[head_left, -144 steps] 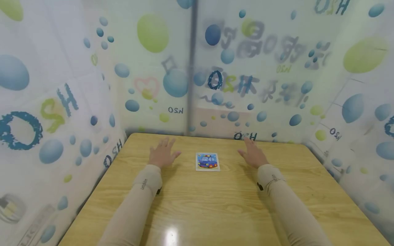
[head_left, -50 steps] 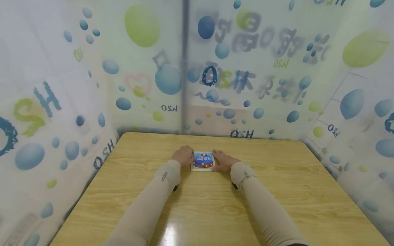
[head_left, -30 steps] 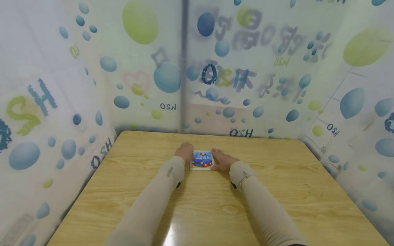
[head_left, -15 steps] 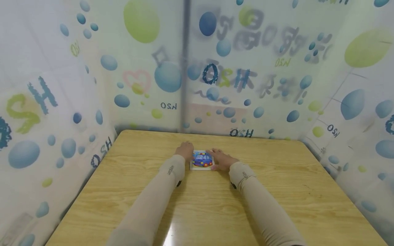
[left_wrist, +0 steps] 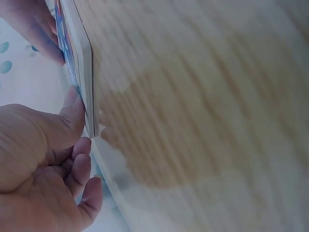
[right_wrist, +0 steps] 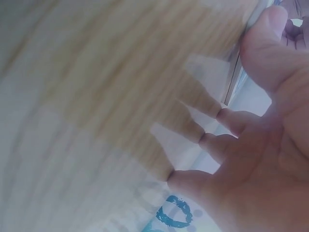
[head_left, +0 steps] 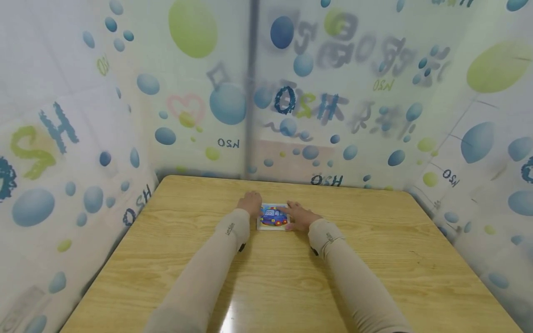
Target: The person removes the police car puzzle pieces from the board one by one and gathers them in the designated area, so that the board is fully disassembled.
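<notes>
A square, white-rimmed police-car picture board (head_left: 271,220) lies flat, face up, toward the far side of a wood-grain table (head_left: 276,277). Its cartoon car is blue.

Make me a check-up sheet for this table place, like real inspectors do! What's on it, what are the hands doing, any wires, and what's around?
Surface: wooden table with visible grain and a shiny patch of light near the front.
Job's things: one square car picture with a white border, lying on the table.
Clutter: nothing seen.
Left hand: at the picture's left edge, thumb against it, other visible fingers curled.
Right hand: at the right edge, one finger reaching over the picture.
Cables: nothing seen.
Surroundings: pale printed sheets with blue and green spots and letters.
</notes>
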`<state>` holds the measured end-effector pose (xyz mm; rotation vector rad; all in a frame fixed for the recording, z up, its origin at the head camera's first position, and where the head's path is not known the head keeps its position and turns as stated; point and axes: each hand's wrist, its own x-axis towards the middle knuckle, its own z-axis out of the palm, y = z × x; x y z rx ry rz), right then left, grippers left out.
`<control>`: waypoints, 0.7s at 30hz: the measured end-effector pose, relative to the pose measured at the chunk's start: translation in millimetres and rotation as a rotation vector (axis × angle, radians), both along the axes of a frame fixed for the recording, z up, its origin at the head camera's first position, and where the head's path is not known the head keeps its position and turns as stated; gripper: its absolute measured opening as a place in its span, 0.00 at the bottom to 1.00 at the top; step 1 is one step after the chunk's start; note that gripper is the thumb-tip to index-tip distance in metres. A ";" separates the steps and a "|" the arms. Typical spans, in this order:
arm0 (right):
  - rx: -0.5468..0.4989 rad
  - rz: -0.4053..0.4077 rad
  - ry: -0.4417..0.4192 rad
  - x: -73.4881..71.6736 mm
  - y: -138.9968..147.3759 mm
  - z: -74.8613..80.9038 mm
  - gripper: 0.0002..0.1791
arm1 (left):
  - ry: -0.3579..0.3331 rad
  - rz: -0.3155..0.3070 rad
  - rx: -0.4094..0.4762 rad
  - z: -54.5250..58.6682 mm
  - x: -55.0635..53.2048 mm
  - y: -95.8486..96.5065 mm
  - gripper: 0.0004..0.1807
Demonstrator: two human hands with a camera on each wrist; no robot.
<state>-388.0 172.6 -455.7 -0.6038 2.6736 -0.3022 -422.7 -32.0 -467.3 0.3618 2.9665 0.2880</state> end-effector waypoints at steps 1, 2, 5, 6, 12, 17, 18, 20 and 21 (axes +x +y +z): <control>-0.003 -0.002 -0.001 0.3 -0.1 0.1 0.41 | -0.001 0.000 0.001 0.2 0.1 0.0 0.29; -0.005 -0.004 -0.002 0.5 -0.2 0.1 0.41 | -0.002 0.001 0.003 0.4 0.0 -0.1 0.29; 0.002 -0.005 -0.003 -0.3 0.0 -0.3 0.41 | -0.002 0.000 0.012 0.1 -0.4 -1.0 0.29; 0.003 -0.003 -0.001 -0.8 0.2 -0.5 0.41 | 0.001 -0.002 0.017 0.0 -0.5 -1.2 0.29; 0.008 0.008 -0.007 -3.3 -2.3 -1.2 0.42 | 0.020 -0.026 0.051 -5.8 -6.7 -4.6 0.26; 0.046 -0.002 -0.033 -4.7 -5.7 -1.8 0.42 | 0.021 -0.040 0.064 -6.5 -6.9 -6.9 0.21; 0.050 -0.001 -0.035 -5.1 -6.2 -2.0 0.42 | 0.021 -0.042 0.068 -5.9 -6.6 -7.4 0.21; 0.053 0.003 -0.036 -5.2 -6.6 -1.8 0.41 | 0.018 -0.044 0.085 -4.4 -5.6 -8.6 0.20; 0.054 0.005 -0.037 -5.5 -6.7 -1.8 0.41 | 0.016 -0.044 0.096 -4.0 -5.6 -9.2 0.20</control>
